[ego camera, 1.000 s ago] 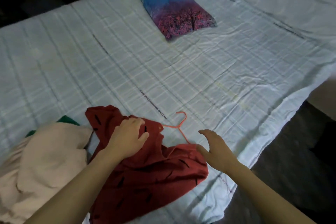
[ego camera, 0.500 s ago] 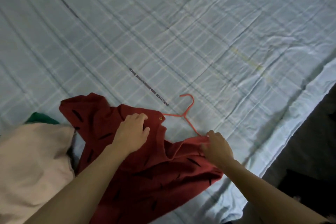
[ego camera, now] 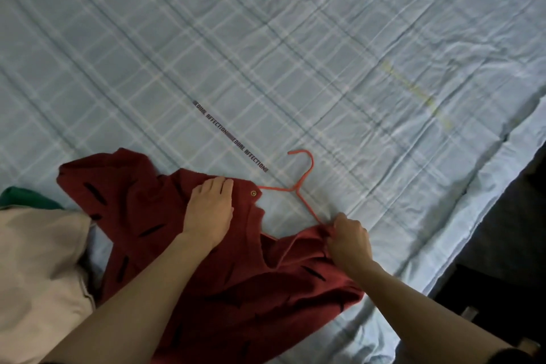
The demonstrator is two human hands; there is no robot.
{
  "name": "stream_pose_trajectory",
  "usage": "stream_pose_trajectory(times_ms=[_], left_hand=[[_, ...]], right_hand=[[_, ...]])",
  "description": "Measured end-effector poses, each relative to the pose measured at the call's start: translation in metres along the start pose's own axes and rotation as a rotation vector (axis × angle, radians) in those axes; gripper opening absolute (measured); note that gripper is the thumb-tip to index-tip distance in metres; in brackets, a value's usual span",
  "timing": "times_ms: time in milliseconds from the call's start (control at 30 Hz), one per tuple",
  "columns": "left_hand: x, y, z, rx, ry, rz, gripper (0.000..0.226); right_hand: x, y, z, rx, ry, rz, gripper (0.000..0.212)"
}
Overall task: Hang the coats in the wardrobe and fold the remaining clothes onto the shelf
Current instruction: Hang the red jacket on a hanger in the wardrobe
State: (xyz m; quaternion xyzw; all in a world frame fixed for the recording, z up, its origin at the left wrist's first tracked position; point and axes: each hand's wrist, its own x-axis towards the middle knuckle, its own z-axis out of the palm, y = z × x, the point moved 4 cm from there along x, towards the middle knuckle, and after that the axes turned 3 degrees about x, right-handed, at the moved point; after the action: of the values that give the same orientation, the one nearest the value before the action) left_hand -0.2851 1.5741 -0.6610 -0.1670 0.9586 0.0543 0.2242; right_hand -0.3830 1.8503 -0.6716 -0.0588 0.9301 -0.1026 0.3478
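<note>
The person's right hand [ego camera: 350,241] has its fingers curled into the edge of a dark red garment [ego camera: 224,278] with black dashes, pinching the cloth where one arm of an orange-red wire hanger [ego camera: 298,186] runs under it. Away from that grip, the hanger's hook lies bare on the bed. To the left of it, the left hand [ego camera: 210,210] presses flat, fingers straight, on the garment's collar area beside a small brass snap [ego camera: 253,193]. Further left lie a beige garment [ego camera: 38,281] and a green one [ego camera: 26,196], touching the red cloth. All rest on a pale blue plaid bedsheet [ego camera: 295,53], wrinkled and printed with a line of text. To the right of the grip, the bed's edge drops to a dark floor [ego camera: 502,260].
</note>
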Motion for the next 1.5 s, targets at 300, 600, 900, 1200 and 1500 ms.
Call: stream_pose_trajectory(times_ms=[300, 600, 900, 1200, 1500], left_hand=[[0.006, -0.009, -0.011, -0.093, 0.037, 0.005, 0.016], [-0.047, -0.044, -0.109, -0.273, 0.318, -0.048, 0.013], [-0.145, -0.075, -0.253, -0.375, 0.718, -0.032, 0.010], [-0.270, -0.070, -0.382, -0.473, 1.051, 0.044, 0.007], [-0.385, -0.044, -0.443, -0.749, 1.029, 0.084, 0.015]], right_hand=[[-0.007, 0.009, -0.007, 0.230, 0.042, 0.022, 0.005], [-0.042, -0.042, -0.071, 0.432, 0.125, -0.264, 0.009], [-0.117, -0.120, -0.200, 0.525, 0.301, -0.695, 0.013], [-0.244, -0.162, -0.323, 0.466, 0.529, -1.041, 0.012], [-0.335, -0.167, -0.395, 0.495, 0.758, -1.261, 0.012]])
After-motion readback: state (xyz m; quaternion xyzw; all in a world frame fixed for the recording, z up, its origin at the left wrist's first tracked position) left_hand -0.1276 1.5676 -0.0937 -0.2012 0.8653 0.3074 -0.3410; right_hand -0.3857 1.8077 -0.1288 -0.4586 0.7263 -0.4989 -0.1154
